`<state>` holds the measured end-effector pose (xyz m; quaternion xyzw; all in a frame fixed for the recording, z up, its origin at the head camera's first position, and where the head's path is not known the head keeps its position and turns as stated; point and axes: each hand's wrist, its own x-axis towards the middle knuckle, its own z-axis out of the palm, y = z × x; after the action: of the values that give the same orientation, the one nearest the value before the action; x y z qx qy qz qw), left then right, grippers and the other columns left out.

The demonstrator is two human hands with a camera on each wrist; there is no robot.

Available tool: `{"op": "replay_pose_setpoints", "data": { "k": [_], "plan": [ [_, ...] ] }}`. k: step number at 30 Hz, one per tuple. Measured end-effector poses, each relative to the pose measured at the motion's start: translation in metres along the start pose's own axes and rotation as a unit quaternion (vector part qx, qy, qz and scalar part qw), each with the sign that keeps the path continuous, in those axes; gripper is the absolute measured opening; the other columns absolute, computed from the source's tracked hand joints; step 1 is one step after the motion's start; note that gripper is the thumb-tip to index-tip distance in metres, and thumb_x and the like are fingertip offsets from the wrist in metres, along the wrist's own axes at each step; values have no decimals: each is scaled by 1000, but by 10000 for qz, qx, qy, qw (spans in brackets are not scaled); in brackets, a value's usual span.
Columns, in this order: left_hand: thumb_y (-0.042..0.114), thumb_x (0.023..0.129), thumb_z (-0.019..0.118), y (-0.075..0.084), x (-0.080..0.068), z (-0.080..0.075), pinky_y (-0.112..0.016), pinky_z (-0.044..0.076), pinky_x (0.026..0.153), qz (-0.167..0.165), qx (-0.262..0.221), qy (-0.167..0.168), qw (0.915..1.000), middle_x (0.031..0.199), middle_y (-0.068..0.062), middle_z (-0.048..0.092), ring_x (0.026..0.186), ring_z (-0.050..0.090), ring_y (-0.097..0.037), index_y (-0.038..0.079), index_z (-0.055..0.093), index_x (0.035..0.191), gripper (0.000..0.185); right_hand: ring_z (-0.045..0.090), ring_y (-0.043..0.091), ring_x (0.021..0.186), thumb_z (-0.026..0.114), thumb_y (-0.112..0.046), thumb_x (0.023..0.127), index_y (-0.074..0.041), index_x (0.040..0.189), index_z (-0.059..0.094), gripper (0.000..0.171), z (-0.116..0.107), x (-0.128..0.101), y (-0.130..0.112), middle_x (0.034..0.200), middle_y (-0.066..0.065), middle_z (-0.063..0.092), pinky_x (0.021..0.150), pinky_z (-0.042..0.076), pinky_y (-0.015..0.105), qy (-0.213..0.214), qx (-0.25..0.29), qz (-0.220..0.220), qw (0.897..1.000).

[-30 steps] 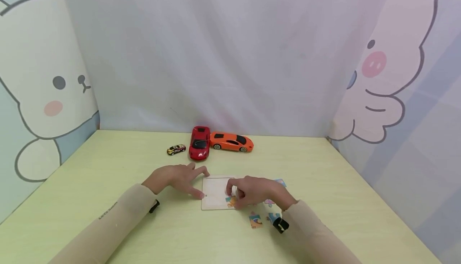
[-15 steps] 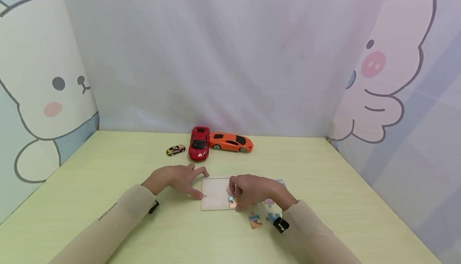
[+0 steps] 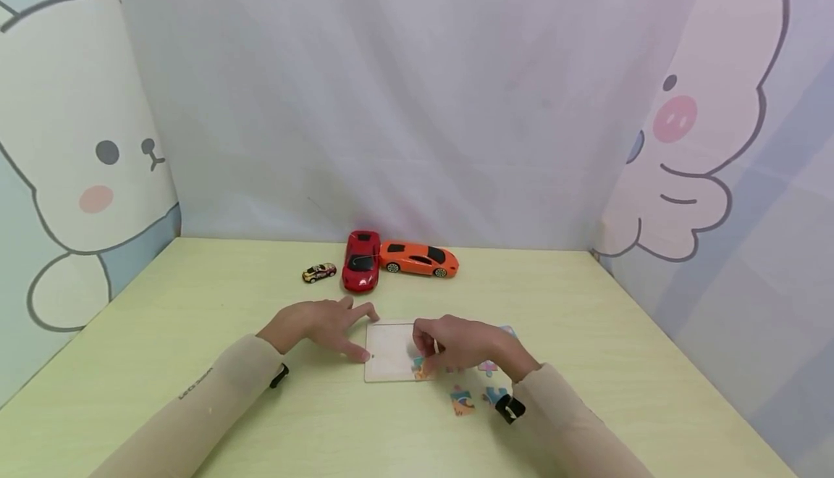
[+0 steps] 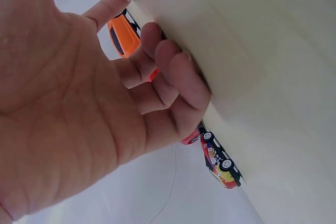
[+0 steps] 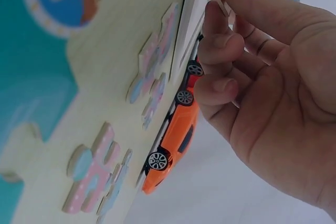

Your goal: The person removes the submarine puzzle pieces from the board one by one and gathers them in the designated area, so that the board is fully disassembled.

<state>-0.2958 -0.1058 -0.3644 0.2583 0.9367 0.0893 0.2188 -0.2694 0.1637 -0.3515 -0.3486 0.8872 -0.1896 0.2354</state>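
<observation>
A pale puzzle board point(image 3: 389, 347) lies flat on the table in front of me. My left hand point(image 3: 319, 324) is at its left side, thumb and index finger touching the edge near the corner; in the left wrist view its other fingers curl loosely around nothing. Over the board's right part, my right hand point(image 3: 459, 344) pinches a blue and orange jigsaw piece point(image 3: 418, 368) between thumb and fingers. The right wrist view shows this piece edge-on and tilted. Whether it touches the board cannot be told.
Several loose jigsaw pieces lie right of the board, among them an orange and blue one point(image 3: 462, 402) and a pink one point(image 3: 487, 367). Behind stand a red toy car point(image 3: 361, 261), an orange toy car point(image 3: 419, 258) and a small yellow one point(image 3: 318, 272). A curtain closes the back.
My right hand has shifted slightly to the right over the board and turned the jigsaw piece between its fingers. The left hand has stayed at the board's left edge.
</observation>
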Motion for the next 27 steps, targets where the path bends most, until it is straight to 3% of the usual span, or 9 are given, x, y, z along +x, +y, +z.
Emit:
{"op": "replay_pose_setpoints", "data": {
  "k": [11,18,27],
  "plan": [
    [59,82,73,0,3,1,-55,47,93,-85,45,-21,10000,121,-8,49,105,56,-28,34,43,136,66,53,8,60,62,-13,100,-18,92,52,14,-7,-11,4,77,-5,52,60,42,23,112,6,-168,9998],
    [59,83,73,0,2,0,-57,46,95,-50,-15,-79,10000,122,-9,49,107,56,-29,34,43,136,66,45,6,62,61,-11,101,-17,92,52,14,-15,-22,11,76,-7,48,63,39,24,230,-201,-345,9989],
    [57,83,74,0,1,-1,-56,46,94,2,-12,-59,10000,122,-9,49,106,56,-29,33,43,136,66,46,5,60,60,-12,101,-20,92,53,14,-18,-51,30,75,-8,49,61,40,23,229,-170,24,9996]
  ]
}}
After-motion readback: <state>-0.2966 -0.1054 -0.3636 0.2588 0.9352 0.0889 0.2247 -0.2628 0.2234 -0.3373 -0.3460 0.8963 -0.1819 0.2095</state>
